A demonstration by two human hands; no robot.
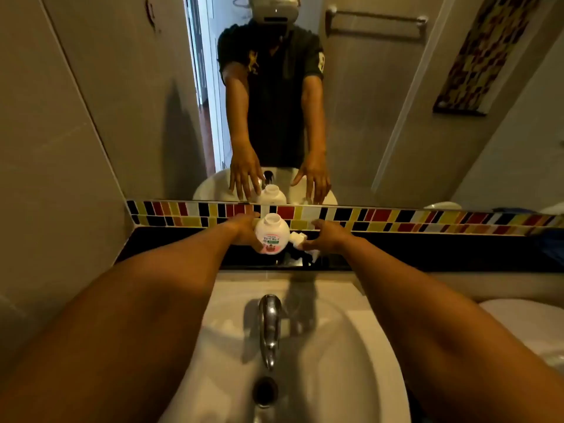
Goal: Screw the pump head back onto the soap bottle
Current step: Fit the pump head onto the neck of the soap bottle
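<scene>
A round white soap bottle [272,234] with an open neck and a pink label stands on the black ledge [427,250] behind the sink. My left hand [244,230] is against the bottle's left side, fingers curled around it. The white pump head [298,238] lies on the ledge just right of the bottle. My right hand [328,236] hovers over the pump head with its fingers spread; the thumb tip is at or very near the pump head. Whether it touches is unclear.
A chrome faucet [269,325] rises over the white sink basin [351,377] below my arms. A coloured tile strip [396,219] and a mirror [122,102] back the ledge. A white toilet edge [525,322] is at the right.
</scene>
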